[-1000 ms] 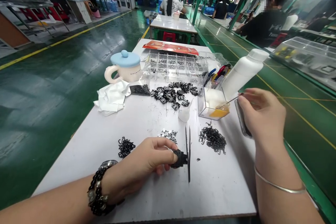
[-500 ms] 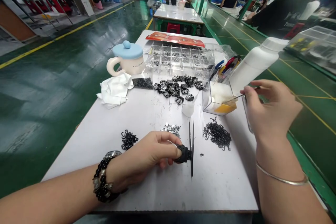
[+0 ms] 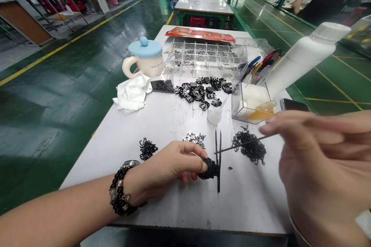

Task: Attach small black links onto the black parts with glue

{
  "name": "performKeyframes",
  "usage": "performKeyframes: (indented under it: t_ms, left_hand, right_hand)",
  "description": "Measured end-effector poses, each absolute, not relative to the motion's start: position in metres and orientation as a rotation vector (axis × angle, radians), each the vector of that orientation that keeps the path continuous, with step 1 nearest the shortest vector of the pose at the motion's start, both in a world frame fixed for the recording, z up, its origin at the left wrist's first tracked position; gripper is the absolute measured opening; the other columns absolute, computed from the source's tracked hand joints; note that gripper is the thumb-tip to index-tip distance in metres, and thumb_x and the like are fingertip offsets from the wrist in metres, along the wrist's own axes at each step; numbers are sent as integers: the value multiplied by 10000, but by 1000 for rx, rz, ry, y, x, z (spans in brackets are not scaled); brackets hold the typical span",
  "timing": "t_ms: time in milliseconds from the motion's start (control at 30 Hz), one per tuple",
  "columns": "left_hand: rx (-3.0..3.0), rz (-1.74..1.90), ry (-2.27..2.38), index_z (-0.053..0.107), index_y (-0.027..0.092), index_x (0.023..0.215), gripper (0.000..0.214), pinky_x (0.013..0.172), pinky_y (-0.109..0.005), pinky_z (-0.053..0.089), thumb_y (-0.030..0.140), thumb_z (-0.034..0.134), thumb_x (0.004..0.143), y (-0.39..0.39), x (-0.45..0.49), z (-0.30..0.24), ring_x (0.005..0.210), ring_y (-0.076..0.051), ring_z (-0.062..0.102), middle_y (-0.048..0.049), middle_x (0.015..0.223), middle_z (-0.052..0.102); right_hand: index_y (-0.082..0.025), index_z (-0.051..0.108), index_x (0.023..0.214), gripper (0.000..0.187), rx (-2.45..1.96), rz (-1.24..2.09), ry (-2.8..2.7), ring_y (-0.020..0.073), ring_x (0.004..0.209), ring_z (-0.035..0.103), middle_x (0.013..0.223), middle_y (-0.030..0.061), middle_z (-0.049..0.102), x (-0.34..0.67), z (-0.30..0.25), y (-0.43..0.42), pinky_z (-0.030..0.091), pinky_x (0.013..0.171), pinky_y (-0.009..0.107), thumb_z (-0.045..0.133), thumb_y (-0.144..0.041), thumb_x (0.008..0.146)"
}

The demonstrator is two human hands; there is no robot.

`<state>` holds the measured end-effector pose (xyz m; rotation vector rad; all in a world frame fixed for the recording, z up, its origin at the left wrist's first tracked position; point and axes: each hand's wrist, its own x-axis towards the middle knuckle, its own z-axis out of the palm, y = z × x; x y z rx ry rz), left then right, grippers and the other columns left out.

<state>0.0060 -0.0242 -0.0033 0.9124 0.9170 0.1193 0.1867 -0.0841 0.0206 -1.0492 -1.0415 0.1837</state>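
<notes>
My left hand (image 3: 172, 166) is closed around a small black blocky part (image 3: 209, 169), pinching it between thumb and fingers just over the table. A pair of dark tweezers (image 3: 218, 185) lies on the table beside the part, tips partly apart. My right hand (image 3: 315, 154), large and somewhat blurred at the right, pinches a thin dark rod-like tool (image 3: 246, 144). The tool's tip points left, over the tweezers and close to the black part; whether it touches cannot be made out. Small silvery pieces (image 3: 193, 139) lie behind my left hand, and black hook-shaped pieces (image 3: 249, 146) lie under the tool.
Another black heap (image 3: 147, 148) lies left. Behind are black assemblies (image 3: 199, 90), a small white bottle (image 3: 215, 115), a clear pen box (image 3: 251, 114), a leaning white bottle (image 3: 307, 60), a lidded mug (image 3: 147, 63), crumpled tissue (image 3: 131, 94) and a compartment tray (image 3: 203, 60).
My right hand has come from beside the pen box towards me, bringing the thin tool's tip near the black part. My left hand still holds the part; the view has shifted slightly.
</notes>
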Motion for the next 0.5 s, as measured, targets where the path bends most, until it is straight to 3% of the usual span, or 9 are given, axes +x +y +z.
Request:
performKeyframes:
  t_ms: [100, 233, 500]
  left_hand:
    - [904, 118, 927, 611, 158, 779, 167, 511, -227, 277, 162, 619, 612, -25, 6, -4, 406, -63, 332, 82, 407, 477]
    - [905, 119, 916, 607, 158, 773, 168, 517, -236, 272, 164, 624, 606, -25, 7, -4, 399, -63, 331, 86, 386, 471]
    - [899, 124, 916, 606, 157, 756, 150, 515, -239, 269, 156, 620, 606, -25, 7, -4, 398, -59, 336, 89, 388, 466]
  right_hand:
    - [-178, 571, 772, 238, -976, 250, -1056, 170, 594, 636, 619, -19, 648, 175, 17, -80, 524, 557, 338, 680, 12, 679]
    - [-163, 582, 799, 247, -976, 322, -1076, 156, 633, 649, 678, -4, 687, 174, 17, -81, 547, 583, 315, 672, 36, 685]
    - [-173, 543, 770, 259, -1030, 333, -1058, 210, 623, 658, 627, -14, 636, 176, 19, -88, 548, 622, 396, 682, 21, 668]
